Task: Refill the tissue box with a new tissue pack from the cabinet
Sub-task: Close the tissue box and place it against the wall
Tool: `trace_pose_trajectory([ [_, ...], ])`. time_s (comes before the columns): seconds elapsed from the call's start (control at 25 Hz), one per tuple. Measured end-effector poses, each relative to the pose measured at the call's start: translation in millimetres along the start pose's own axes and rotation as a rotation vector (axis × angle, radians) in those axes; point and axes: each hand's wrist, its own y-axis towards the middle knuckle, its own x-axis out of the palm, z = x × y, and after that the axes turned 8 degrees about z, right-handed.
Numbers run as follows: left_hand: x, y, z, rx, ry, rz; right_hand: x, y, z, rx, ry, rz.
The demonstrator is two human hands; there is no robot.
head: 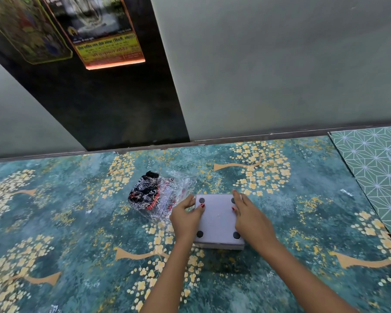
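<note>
At the centre of the frame the upturned grey tissue box [218, 220], four black feet showing, was gripped at its sides by the left hand [186, 216] and right hand [251, 219], and should be steadied evenly while its base was eased off, the crumpled plastic tissue pack [155, 195] lying just left.

One grey box [217, 219] with four dark round feet showing, one crumpled plastic wrapper [155, 196], two hands, left [186, 219] and right [252, 219], and apparently two posters [104, 30] above.
</note>
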Motion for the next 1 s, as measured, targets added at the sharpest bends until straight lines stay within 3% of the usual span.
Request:
trace_pose_trajectory([
  [0.2,-4.0,-8.6,1.8,-0.089,-0.036,0.019,-4.5,-2.7,-2.4,0.043,0.163,-0.044],
  [0.36,-10.8,-20.8,21.0,-0.409,-0.042,-0.242,-18.2,-6.3,-1.9,0.334,0.784,-0.101],
  [0.4,-10.1,-23.5,24.0,-0.458,-0.143,-0.289,-20.3,-9.8,-4.5,0.369,0.893,-0.089],
  [0.48,-6.4,-22.6,24.5,-0.455,-0.426,-0.227,-22.4,-14.5,-10.0,0.363,1.148,0.02],
  [0.6,-4.6,-19.1,34.2,-0.394,-0.844,0.05,-38.2,-10.8,-26.3,0.368,1.588,0.192],
  [0.68,-0.6,-25.6,48.8,-0.258,-0.846,0.101,-42.9,-5.6,-34.7,0.502,1.504,0.251],
  [0.72,3.2,-31.2,54.8,-0.176,-0.795,0.109,-44.3,-4.9,-34.0,0.588,1.448,0.223],
  [0.8,11.7,-34.7,55.7,-0.049,-0.738,0.102,-49.5,-2.5,-28.7,0.734,1.475,0.009],
  [0.92,10.8,-26.2,48.9,0.137,-0.75,0.028,-54.6,5.0,-12.2,0.765,1.509,-0.294],
  [1.0,8.3,-15.6,46.5,0.279,-0.706,-0.114,-56.1,14.0,-7.6,0.755,1.511,-0.316],
])
